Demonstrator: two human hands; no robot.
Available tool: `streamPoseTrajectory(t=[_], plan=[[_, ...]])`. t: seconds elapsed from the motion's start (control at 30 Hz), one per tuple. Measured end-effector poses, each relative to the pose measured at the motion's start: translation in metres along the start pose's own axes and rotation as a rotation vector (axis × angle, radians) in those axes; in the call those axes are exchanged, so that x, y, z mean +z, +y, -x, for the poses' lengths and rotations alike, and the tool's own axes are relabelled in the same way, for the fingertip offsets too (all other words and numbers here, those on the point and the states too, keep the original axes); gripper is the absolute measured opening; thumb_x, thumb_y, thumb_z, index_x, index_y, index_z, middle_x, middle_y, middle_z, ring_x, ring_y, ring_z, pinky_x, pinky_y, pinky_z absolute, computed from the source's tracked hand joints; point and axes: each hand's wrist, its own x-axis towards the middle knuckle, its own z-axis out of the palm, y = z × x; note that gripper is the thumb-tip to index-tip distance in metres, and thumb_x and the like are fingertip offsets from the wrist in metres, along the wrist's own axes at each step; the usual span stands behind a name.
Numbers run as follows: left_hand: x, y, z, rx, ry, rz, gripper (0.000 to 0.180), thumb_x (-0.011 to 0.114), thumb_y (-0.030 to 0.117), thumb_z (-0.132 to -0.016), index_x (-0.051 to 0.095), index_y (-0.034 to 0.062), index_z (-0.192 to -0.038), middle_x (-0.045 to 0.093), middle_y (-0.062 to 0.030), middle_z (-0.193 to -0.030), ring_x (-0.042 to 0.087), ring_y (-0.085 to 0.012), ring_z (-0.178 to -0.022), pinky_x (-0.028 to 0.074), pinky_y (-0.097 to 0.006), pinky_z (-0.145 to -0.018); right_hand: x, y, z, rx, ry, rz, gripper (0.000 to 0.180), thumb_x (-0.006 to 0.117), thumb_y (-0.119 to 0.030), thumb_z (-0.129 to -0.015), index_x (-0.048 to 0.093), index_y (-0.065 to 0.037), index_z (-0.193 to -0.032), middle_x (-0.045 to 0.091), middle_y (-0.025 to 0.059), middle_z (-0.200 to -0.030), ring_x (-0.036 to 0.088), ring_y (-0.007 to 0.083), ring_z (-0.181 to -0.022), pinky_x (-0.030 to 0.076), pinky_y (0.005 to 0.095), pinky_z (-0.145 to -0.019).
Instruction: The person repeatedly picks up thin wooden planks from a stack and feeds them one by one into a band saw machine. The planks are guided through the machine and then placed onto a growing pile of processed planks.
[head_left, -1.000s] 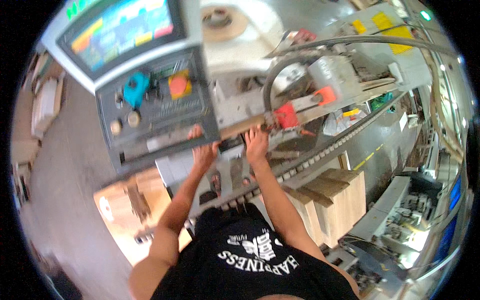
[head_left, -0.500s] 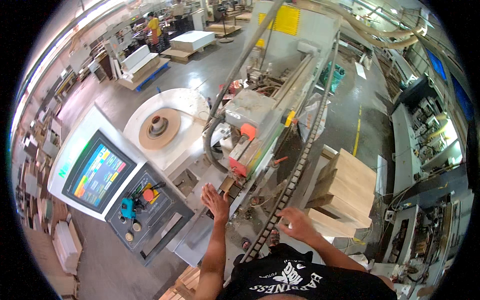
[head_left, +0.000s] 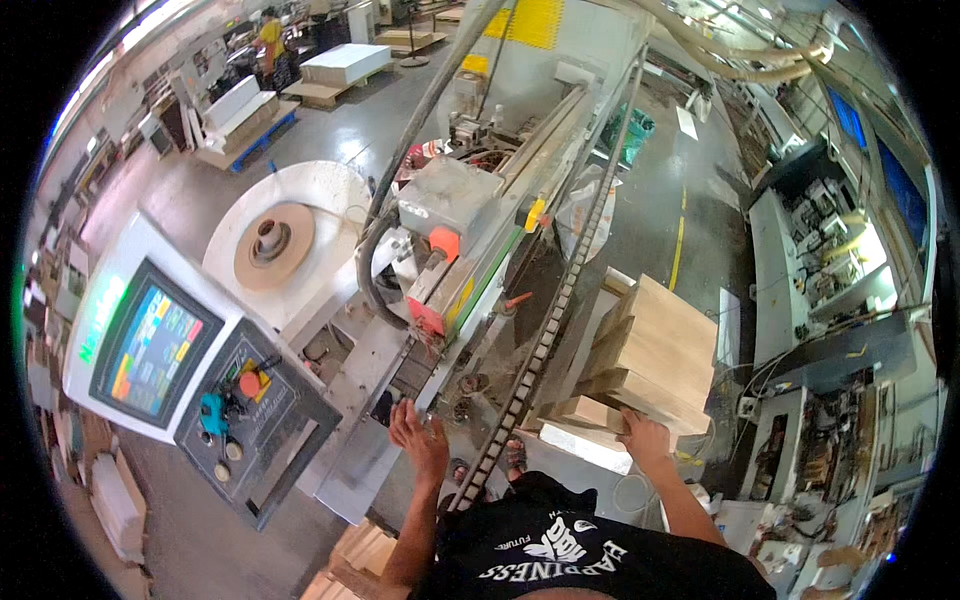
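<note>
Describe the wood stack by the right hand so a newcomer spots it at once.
Find the long track slanting up through the middle of the view. The wood stack stands just right of it, with the right hand at its near end. The wood pile at the bottom lies left of the track instead.

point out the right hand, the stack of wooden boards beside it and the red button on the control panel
right hand (head_left: 647,440): head view, back of the hand
stack of wooden boards (head_left: 662,342): head view, top board's upper face
red button (head_left: 250,383): head view, its round cap
</note>
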Motion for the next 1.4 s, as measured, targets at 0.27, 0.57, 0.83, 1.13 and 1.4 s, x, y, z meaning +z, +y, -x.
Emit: streamPoseTrajectory(t=[0.27,0.57,0.83,1.13,1.4], plan=[[-0.055,0.127,-0.010,0.578,-0.238,0.121,0.071,0.072,0.041,-0.099,0.048,0.0119,-0.159,0.048,-0.0145,-0.159,0.037,-0.0410,-0.153,0.017,-0.060,-0.127,-0.086,-0.115,-0.018,-0.362,0.136,-0.017,0.061,0.086,-0.029,-0.081,0.067,-0.017,-0.138,0.074,0.0114,-0.123,0.073,0.0353,-0.105,0.059,0.0473,-0.090],[-0.039,-0.031,0.005,0.005,-0.228,-0.048,0.050,0.080,0.026,-0.090,0.065,0.0135,-0.136,0.065,-0.0114,-0.128,0.059,-0.0357,-0.123,0.042,-0.052,-0.111,-0.036,-0.288,-0.075,-0.814,0.209,-0.302,0.055,0.083,-0.016,-0.087,0.065,-0.013,-0.139,0.063,0.0121,-0.138,0.071,0.0366,-0.107,0.058,0.0461,-0.090],[-0.072,-0.147,0.033,-0.169,0.030,-0.183,0.058,0.082,0.037,-0.088,0.063,0.0135,-0.138,0.060,-0.0103,-0.134,0.053,-0.0335,-0.130,0.035,-0.055,-0.115,0.100,-0.370,-0.121,-0.496,-0.578,-1.241,0.060,0.083,-0.020,-0.096,0.057,-0.005,-0.148,0.059,0.0134,-0.145,0.063,0.0238,-0.127,0.057,0.0401,-0.101],[-0.052,-0.172,0.022,-0.384,-0.013,-0.232,0.093,0.082,0.049,-0.088,0.043,0.0146,-0.164,0.030,-0.0095,-0.176,0.024,-0.0348,-0.162,0.021,-0.056,-0.128,0.140,-0.457,-0.134,-0.260,-0.928,-1.919,0.071,0.061,-0.052,-0.107,0.040,-0.011,-0.161,0.028,0.0056,-0.175,0.011,0.0213,-0.167,0.005,0.0407,-0.135],[-0.050,-0.174,0.014,-0.293,0.006,-0.198,0.099,0.081,0.051,-0.089,0.037,0.0102,-0.167,0.030,-0.0165,-0.174,0.024,-0.0386,-0.161,0.019,-0.057,-0.129,0.141,-0.449,-0.124,-0.245,-0.836,-2.019,0.058,0.065,-0.050,-0.105,0.049,-0.018,-0.152,0.028,0.0057,-0.174,0.009,0.0248,-0.167,0.006,0.0414,-0.133]])
